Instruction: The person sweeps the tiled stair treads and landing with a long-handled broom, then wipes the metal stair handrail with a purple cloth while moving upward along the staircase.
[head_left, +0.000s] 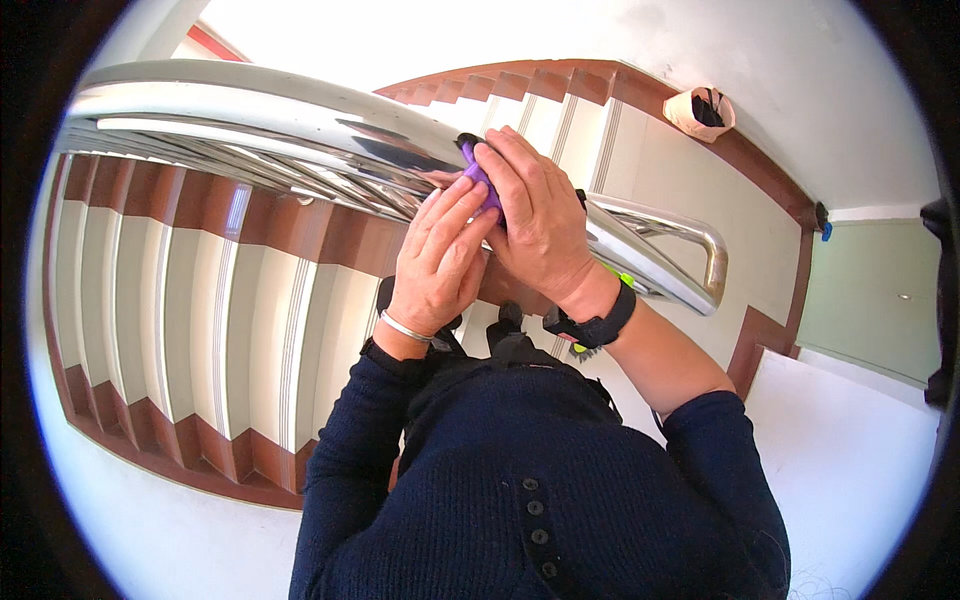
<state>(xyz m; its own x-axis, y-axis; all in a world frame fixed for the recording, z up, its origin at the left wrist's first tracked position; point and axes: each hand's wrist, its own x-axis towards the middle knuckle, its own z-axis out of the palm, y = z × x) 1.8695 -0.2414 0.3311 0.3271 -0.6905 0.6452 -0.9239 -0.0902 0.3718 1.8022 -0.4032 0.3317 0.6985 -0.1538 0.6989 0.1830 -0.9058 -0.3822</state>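
A purple cloth (486, 184) with black parts lies on the polished metal handrail (300, 101) of a staircase. My right hand (536, 214) is wrapped over the rail with the cloth under its fingers. From the left, my left hand (442, 262) meets it, its fingertips gripping the near edge of the cloth. Much of the cloth is hidden under both hands. A black strap with a small device (596, 322) is on my right wrist, and a silver bangle (405, 327) on my left.
Stairs (225, 300) with brown edging lie left of the railing, and another flight (555, 120) lies beyond it. A pale bag (697, 114) with dark contents stands by the wall. The rail ends in a bent loop (712, 259). Dark bristles (583, 354) show below my right wrist.
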